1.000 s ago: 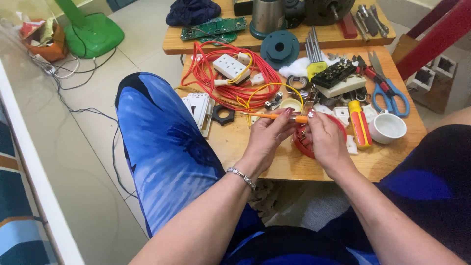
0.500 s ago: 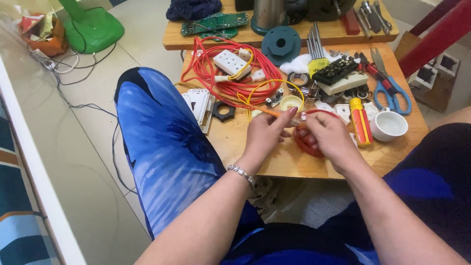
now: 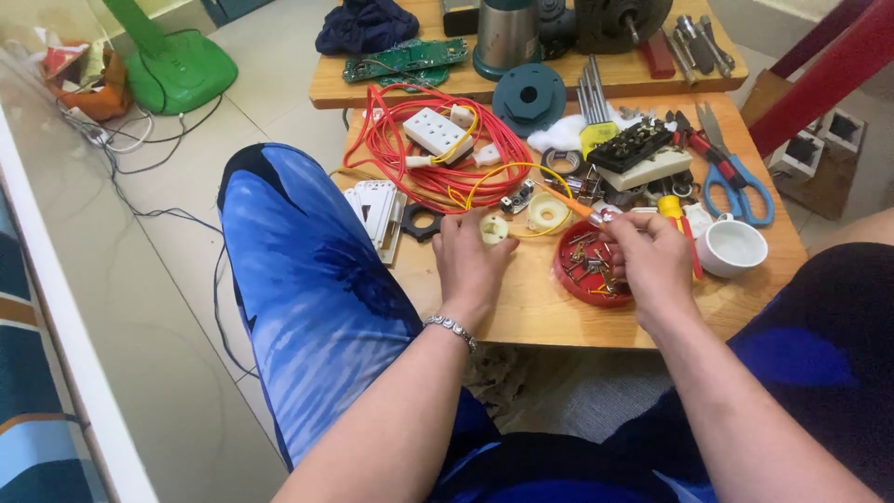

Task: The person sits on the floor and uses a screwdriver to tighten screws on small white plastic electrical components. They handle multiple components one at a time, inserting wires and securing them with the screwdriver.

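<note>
On the wooden desk (image 3: 559, 317), the left hand (image 3: 470, 261) pinches a small cream round part (image 3: 494, 228) in its fingers, while the right hand (image 3: 652, 256) grips an orange-handled screwdriver (image 3: 570, 203) above the red dish (image 3: 570, 279) of screws.

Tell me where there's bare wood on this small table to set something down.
Bare wood runs along the near edge of the table, between the left hand and the red dish. The far half is crowded: orange cable, scissors, white cup.
</note>
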